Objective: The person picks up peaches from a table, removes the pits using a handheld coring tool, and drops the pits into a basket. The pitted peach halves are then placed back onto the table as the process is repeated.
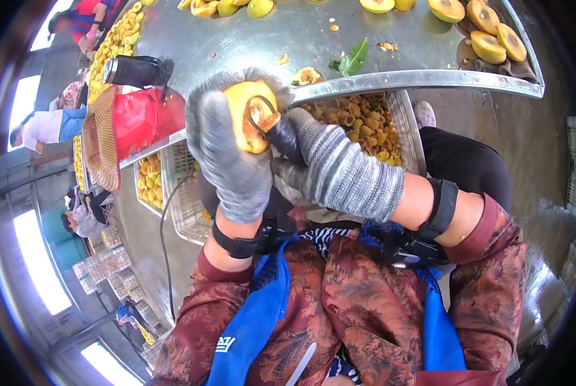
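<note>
My left hand (229, 164), in a grey knitted glove, is closed around a yellow peach half (240, 109) with its cut face turned to the right. In my right hand (349, 168), gloved the same way, is a pitting knife (284, 137) with a dark handle and a thin curved loop. The loop sits against the brownish stone hollow in the middle of the peach. Both hands are just off the metal table's (236, 42) near edge. Motion blurs the left glove.
Halved peaches (484, 45) lie at the table's right corner, near a green leaf (353, 59). Beneath the edge stands a crate of brown-yellow scraps (359, 122). A black flask (137, 71), red bag (137, 119) and straw hat (100, 138) are at left. Other people work beyond.
</note>
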Demonstrator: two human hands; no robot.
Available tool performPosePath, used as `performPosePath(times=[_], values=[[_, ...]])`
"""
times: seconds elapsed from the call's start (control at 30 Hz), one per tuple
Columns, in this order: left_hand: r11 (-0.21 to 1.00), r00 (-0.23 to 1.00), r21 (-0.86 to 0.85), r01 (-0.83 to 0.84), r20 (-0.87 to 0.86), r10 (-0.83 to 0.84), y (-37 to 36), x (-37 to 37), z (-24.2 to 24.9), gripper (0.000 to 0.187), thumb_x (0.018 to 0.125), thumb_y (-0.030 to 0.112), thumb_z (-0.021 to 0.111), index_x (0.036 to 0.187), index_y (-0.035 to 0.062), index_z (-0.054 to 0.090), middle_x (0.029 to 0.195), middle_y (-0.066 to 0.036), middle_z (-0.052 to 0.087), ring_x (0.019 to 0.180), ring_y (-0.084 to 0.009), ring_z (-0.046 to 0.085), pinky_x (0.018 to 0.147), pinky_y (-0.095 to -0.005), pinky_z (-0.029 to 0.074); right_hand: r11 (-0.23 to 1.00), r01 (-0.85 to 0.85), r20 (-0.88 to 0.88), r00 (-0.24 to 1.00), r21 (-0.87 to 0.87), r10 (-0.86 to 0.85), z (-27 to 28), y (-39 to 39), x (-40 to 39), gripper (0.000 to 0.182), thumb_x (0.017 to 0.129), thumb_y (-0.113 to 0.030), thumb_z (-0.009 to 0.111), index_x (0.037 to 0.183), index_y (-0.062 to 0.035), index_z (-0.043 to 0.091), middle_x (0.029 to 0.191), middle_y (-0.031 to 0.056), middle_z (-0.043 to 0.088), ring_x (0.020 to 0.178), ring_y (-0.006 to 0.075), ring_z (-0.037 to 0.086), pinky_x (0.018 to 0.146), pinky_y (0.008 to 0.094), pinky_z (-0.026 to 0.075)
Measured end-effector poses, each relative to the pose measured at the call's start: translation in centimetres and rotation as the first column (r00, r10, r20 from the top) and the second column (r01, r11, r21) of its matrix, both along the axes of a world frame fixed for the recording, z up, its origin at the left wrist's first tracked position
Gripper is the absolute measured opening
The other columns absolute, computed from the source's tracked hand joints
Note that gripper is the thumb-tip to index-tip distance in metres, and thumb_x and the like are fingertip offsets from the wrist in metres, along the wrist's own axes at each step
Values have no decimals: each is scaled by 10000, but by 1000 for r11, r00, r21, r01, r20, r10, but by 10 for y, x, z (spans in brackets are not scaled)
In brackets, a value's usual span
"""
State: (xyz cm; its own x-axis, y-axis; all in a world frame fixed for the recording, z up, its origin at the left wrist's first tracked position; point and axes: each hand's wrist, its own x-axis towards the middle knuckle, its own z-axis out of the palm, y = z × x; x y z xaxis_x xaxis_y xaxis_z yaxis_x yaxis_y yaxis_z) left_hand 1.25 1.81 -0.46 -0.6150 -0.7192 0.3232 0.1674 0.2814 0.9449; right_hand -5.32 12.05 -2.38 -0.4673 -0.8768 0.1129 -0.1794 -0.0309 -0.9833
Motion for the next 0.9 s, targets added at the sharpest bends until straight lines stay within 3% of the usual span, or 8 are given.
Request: performPosePath(times=[0.13,0.2,0.4,0.47,0.6,0.7,0.8,0.9], values=[[992,999,-120,-28,27,32,-6,-4,-2,450,871,419,416,1051,12,478,963,-140,556,894,-253,560,807,-374,469,995,102,-97,990,-21,-104,4,-7,-5,405,718,-128,629,1048,-8,427,746,226,570,715,386,574,573,401,463],[982,997,-182,-51,40,60,-10,-3,-3,452,873,420,411,1062,14,472,971,-145,553,898,-259,558,814,-381,467,992,81,-54,996,99,-76,9,-8,-5,401,718,-127,625,1050,-15,430,744,228,569,725,395,570,578,411,466],[944,989,-320,-84,90,119,-12,-3,-8,460,879,422,397,1091,18,456,991,-156,545,909,-273,554,832,-398,461,994,58,1,998,95,-58,4,-8,-2,387,725,-115,616,1050,-12,432,763,219,572,739,394,569,598,408,466],[989,999,-137,-50,-7,49,-7,-3,-5,449,882,412,393,1097,24,459,998,-150,545,916,-267,551,809,-378,474,998,38,20,999,46,-39,1,-10,-1,391,730,-114,617,1056,-6,430,752,210,570,717,378,578,591,395,467],[995,996,-48,-83,17,84,-2,1,6,448,876,419,395,1077,25,470,975,-156,556,896,-274,559,778,-384,485,978,-124,81,990,169,111,13,1,-3,407,733,-122,623,1068,2,427,753,199,568,702,360,581,596,376,468],[979,986,204,28,-168,7,4,1,10,342,819,289,530,963,-20,518,907,-118,565,849,-214,571,782,-336,468,998,-59,101,993,-38,63,9,4,7,402,748,-141,623,1062,14,425,750,193,561,689,349,579,602,367,466],[998,996,32,48,-80,-45,-6,6,9,354,802,296,551,976,-11,523,915,-116,569,853,-212,573,766,-340,477,987,-152,110,983,52,145,12,7,3,405,751,-144,622,1066,16,424,761,195,568,709,338,590,614,366,471],[976,983,145,164,-106,-150,-10,10,12,350,786,281,579,979,-6,525,915,-107,571,852,-205,572,758,-342,484,986,-147,96,986,76,139,13,10,6,413,744,-140,627,1069,18,427,782,186,576,731,329,595,631,363,475]])
